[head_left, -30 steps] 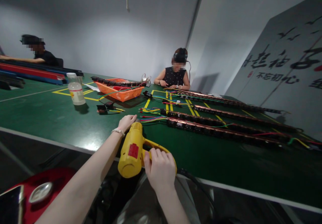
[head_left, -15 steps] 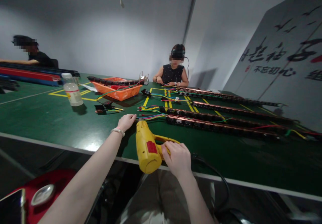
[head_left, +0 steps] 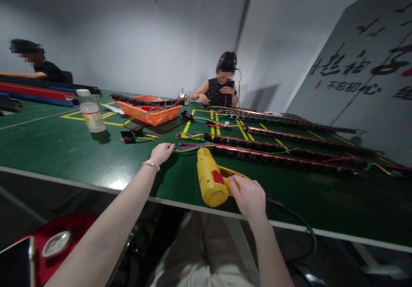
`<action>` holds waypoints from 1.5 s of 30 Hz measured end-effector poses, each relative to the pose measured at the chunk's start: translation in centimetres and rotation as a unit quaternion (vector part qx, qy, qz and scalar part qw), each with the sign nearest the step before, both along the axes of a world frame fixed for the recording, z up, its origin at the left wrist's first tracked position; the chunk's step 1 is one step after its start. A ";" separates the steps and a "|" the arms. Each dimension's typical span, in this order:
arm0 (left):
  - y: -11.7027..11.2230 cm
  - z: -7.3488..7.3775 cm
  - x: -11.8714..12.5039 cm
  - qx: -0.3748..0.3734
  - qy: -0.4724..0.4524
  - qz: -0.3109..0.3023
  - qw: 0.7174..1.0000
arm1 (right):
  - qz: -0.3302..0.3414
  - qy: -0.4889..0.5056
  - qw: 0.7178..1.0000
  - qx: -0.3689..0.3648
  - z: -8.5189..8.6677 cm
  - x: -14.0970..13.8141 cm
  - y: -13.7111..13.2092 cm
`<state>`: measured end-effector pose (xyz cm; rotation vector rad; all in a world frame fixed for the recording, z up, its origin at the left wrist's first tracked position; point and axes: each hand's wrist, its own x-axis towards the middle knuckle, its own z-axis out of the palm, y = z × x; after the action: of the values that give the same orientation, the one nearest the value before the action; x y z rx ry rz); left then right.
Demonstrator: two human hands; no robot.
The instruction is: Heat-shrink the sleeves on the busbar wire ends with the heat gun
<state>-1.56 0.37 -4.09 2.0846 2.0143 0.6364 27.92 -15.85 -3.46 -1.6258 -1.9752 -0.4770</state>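
My right hand (head_left: 247, 194) is wrapped around the handle of a yellow heat gun (head_left: 210, 179) with a red label. The gun's nozzle points away from me, toward the coloured wires (head_left: 189, 148) at the left end of the nearest long black strip (head_left: 257, 156), which has copper-coloured edging. My left hand (head_left: 162, 153) is closed at the ends of those wires, pinching them to the left of the nozzle. The fingertips partly hide the wire ends. A second strip (head_left: 238, 141) with its own wires lies just behind.
A bottle (head_left: 93, 119) stands on the green table (head_left: 58, 154) at left. Behind are an orange basket (head_left: 157, 117) and black connectors (head_left: 135, 135). More strips (head_left: 289, 137) lie to the right. A co-worker (head_left: 222, 89) sits opposite, another person (head_left: 48, 70) far left. A black cable (head_left: 299, 214) hangs over the front edge.
My right hand has moved the heat gun to the right and slightly away from me, along the wires toward the strip. My left hand stays at the wire ends. The co-worker opposite has raised one hand.
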 end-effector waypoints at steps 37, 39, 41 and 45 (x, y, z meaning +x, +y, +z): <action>-0.3 0.2 0.3 0.000 0.000 -0.001 1.000 | 0.016 0.077 0.987 -0.142 2.3 -4.9 -1.1; -0.3 0.3 0.3 -0.004 -0.003 0.000 1.000 | 0.023 0.068 0.989 -0.132 2.1 -5.1 -1.1; -0.3 0.3 0.4 -0.007 -0.006 0.006 1.000 | 0.041 0.060 0.991 -0.115 1.7 -5.4 -1.1; -0.5 0.4 0.4 -0.003 -0.013 0.014 1.000 | 0.077 0.059 0.990 -0.101 1.4 -6.5 -1.6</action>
<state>-1.11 -0.13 -3.71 2.0373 2.0325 0.6582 21.37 -17.41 -2.04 -1.5631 -2.0939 -0.1217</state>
